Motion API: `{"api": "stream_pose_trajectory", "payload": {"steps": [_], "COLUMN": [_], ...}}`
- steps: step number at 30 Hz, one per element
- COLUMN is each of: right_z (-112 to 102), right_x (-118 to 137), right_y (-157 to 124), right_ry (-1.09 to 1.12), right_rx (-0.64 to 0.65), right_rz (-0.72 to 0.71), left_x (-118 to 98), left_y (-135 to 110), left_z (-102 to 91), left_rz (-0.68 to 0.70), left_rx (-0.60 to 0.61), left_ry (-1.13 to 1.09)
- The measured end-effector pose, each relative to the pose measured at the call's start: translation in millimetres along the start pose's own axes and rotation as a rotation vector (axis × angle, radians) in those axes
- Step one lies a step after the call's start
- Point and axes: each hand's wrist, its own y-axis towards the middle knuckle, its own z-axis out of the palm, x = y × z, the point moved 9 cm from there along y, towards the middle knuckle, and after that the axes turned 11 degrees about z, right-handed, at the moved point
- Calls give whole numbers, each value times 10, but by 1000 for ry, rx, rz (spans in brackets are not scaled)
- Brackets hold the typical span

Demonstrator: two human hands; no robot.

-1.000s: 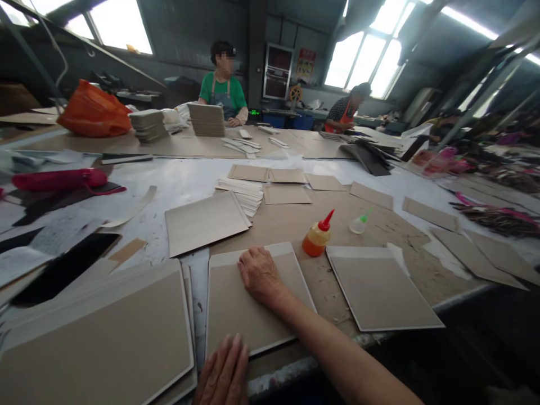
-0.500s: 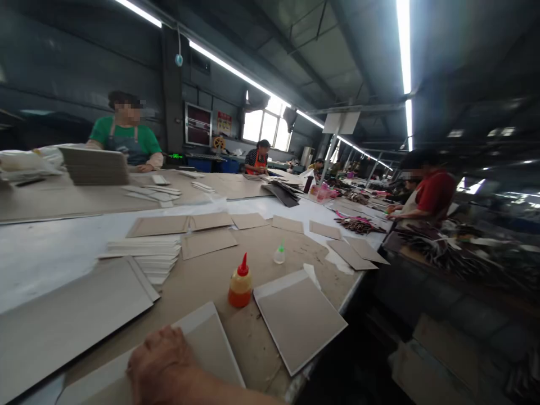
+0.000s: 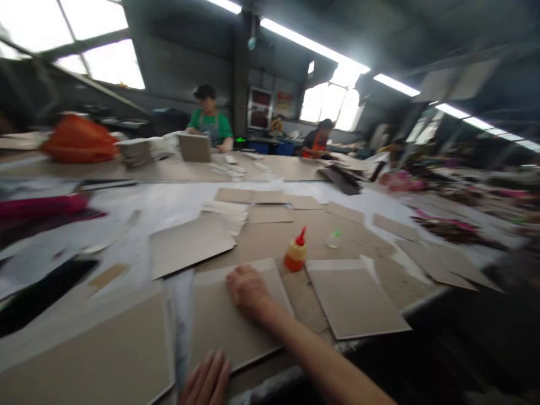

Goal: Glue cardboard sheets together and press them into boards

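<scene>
A grey-brown cardboard panel (image 3: 236,332) with a paler strip along its far edge lies before me. My right hand (image 3: 248,292) rests on its upper part, fingers curled in; whatever they may hold is hidden. At the panel's near left corner, my left hand (image 3: 206,379) lies with fingers stretched out, partly cut off by the frame. Just beyond the panel stands a glue bottle (image 3: 296,254) with a red nozzle and orange contents. A similar panel (image 3: 354,298) lies to the right, and a larger one (image 3: 97,354) to the left.
A small green-capped bottle (image 3: 333,240) stands farther back. Several small cardboard pieces (image 3: 270,214) and a stack of white strips (image 3: 232,214) lie beyond another board (image 3: 192,244). Dark material (image 3: 50,292) is at left. Co-workers, one in a green shirt (image 3: 223,124), are across the table.
My view has swung left, so the table's left side now shows. My left hand has come into view at the bottom. The right hand remains on the panel.
</scene>
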Motion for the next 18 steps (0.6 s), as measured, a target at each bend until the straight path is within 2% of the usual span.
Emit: {"api": "stream_pose_trajectory", "payload": {"steps": [2, 4, 7, 12, 18], "right_z": [36, 111, 128, 47, 27], "right_x": [-94, -151, -161, -30, 229], "right_y": [-33, -75, -212, -366, -398], "right_ry": [116, 204, 254, 211, 232], "right_rx": [-18, -15, -11, -29, 69], "right_rz": [28, 20, 0, 4, -1], "left_x": [-133, -167, -143, -146, -170], "left_y": [-147, -149, -63, -38, -87], "left_z": [-171, -207, -183, -162, -186], "left_rz": [-90, -170, -209, -206, -151], "left_rx": [202, 296, 303, 297, 253], "left_ry": [44, 44, 33, 3, 11]}}
